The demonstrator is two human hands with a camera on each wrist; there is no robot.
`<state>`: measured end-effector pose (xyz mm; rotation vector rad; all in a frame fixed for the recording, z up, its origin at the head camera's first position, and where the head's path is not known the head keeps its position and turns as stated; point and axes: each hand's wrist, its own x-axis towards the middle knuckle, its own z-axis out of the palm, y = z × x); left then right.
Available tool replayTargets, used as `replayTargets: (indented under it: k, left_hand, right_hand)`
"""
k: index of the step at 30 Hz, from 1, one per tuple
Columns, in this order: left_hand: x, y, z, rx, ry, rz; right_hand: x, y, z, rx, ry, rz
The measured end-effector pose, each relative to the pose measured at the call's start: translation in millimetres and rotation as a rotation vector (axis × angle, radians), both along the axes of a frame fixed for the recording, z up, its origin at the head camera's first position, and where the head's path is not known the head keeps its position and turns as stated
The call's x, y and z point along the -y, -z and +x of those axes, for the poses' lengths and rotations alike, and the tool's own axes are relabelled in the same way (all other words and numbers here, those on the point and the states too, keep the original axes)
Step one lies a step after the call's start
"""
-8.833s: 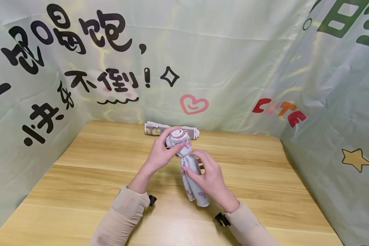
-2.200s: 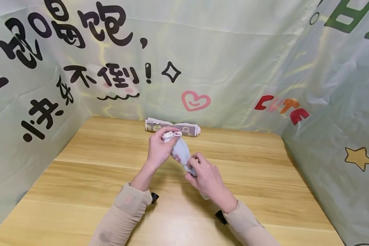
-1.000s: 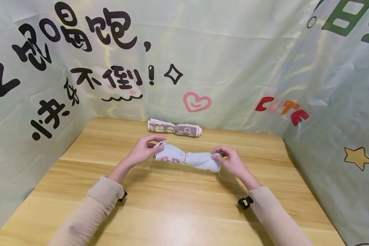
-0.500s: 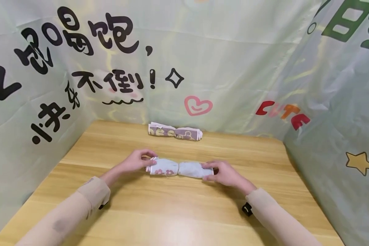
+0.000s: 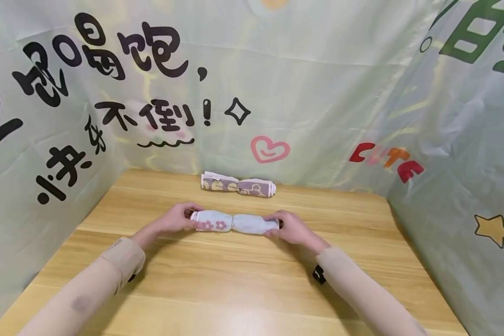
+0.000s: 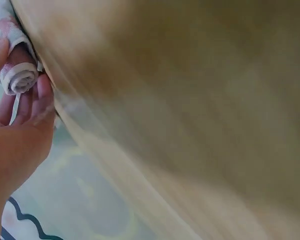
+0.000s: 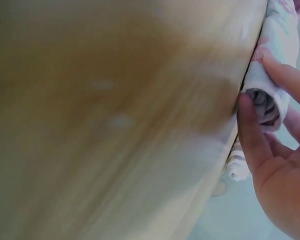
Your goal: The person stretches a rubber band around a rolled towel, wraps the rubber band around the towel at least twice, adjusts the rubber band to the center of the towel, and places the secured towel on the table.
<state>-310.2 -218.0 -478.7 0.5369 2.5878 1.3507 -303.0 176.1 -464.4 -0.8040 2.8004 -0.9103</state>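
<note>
A rolled light-blue towel with pink flowers lies crosswise on the wooden table, drawn in at its middle by a thin band. At its left end, my left hand holds it between thumb and fingers. My right hand grips the opposite end the same way. The left wrist view shows the coiled end of the towel framed by the fingers of my left hand. In the right wrist view, the thumb and fingers of my right hand surround the hollow end of the towel.
Behind, near the back wall, lies a second rolled towel, purple with cream patterns and also cinched at the middle. Printed cloth walls enclose the table at the back and both sides.
The blue towel, earlier held upright and tilted between my hands, has been turned crosswise and lowered to the table. Since half a second ago it has shifted slightly left and back with both hands.
</note>
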Motion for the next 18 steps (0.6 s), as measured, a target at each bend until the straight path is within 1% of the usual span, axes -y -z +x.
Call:
replayTargets:
  k: [4, 6, 10, 15, 18]
  left_hand:
    - [5, -2.5, -11.7, -0.006, -0.036, -0.047]
    - [5, -3.6, -16.1, -0.010, -0.051, -0.072]
    - [3, -4.7, -24.3, -0.047, -0.088, -0.106]
    - [-1, -4.1, -32.4, -0.114, -0.094, -0.170]
    - [-2, -5.7, -32.0, -0.146, -0.088, -0.198]
  right_hand:
    - [5, 0.1, -14.6, 0.042, 0.028, -0.055]
    - [6, -0.6, -21.1, 0.044, 0.040, -0.062]
    - [11, -2.5, -32.5, 0.056, 0.064, -0.065]
    - [14, -3.6, -41.2, 0.069, 0.089, -0.057]
    - [13, -4.9, -43.1, 0.060, 0.082, -0.047]
